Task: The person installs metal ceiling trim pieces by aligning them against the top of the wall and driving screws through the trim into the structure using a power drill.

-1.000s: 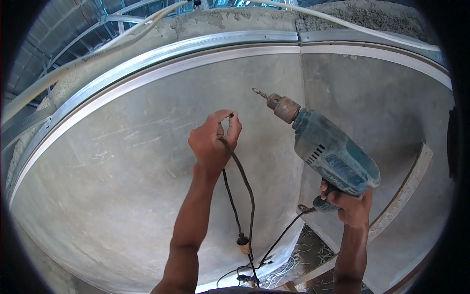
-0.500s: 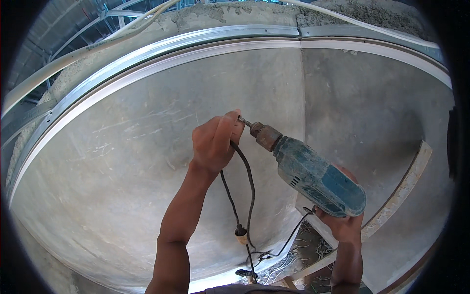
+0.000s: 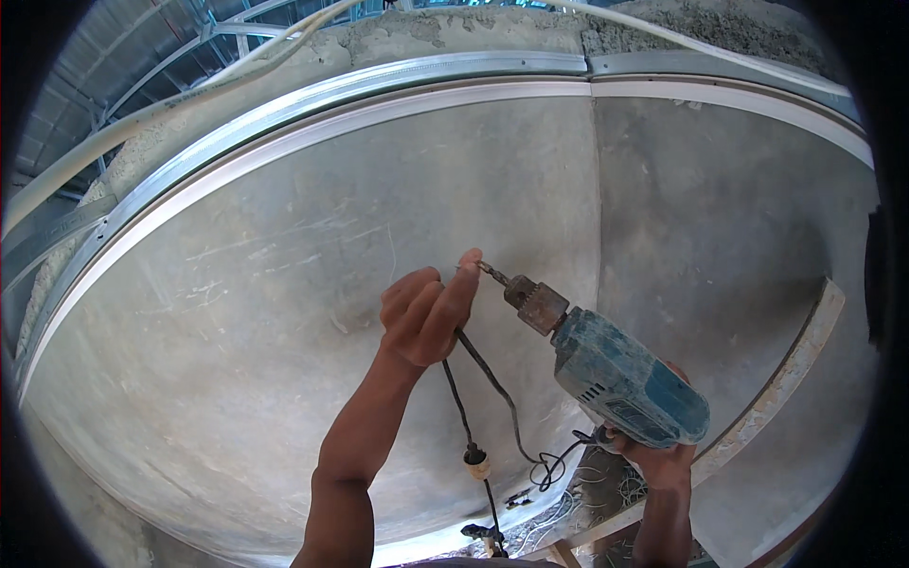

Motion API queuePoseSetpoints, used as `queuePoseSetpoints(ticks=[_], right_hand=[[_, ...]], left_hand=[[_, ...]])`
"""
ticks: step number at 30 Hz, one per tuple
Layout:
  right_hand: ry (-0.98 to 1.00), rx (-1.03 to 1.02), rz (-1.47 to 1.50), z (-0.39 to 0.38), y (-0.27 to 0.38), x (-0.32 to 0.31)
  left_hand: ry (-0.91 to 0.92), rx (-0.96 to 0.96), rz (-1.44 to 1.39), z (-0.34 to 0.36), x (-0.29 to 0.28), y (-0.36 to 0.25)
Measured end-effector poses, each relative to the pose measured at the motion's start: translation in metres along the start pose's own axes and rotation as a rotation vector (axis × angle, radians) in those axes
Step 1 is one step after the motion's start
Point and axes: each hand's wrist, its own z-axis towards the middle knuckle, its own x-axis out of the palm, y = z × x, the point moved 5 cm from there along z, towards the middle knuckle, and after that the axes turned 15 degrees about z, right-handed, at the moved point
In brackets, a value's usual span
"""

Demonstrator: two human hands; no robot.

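My right hand (image 3: 663, 466) is wrapped around the grip of a worn teal power drill (image 3: 625, 374), which hides most of its fingers. The drill points up and to the left, with a brown metal chuck (image 3: 538, 304) holding a drill bit (image 3: 492, 275). My left hand (image 3: 424, 317) is curled closed around a black power cord (image 3: 492, 372), and its extended finger and thumb reach the bit's tip. Two strands of cord hang below that hand; one runs into a plug connector (image 3: 476, 463) with a pale end.
Smooth grey walls (image 3: 312, 284) meet at a corner behind the drill. Metal channel and white trim (image 3: 426, 90) run along their top, under a pale conduit (image 3: 142, 121). A wooden strip (image 3: 776, 383) leans at right. Wire scraps (image 3: 559, 516) lie on the floor below.
The drill has moved slightly down and to the right. My left hand has dropped a little, its finger now stretched toward the bit. The hanging cord has swung and looped differently.
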Motion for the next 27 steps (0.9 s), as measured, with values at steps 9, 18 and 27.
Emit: queuePoseSetpoints(ticks=[9,18,27], right_hand=[[0.011,0.044,0.066,0.0,-0.005,-0.004],[0.111,-0.055,-0.081,-0.004,-0.007,0.002],[-0.058,-0.024,-0.035,-0.012,-0.006,-0.01]], left_hand=[[0.024,-0.002,0.038,-0.005,-0.009,0.005],[-0.003,-0.057,-0.133,-0.002,-0.015,0.01],[0.072,-0.14,-0.188,-0.006,-0.012,0.012]])
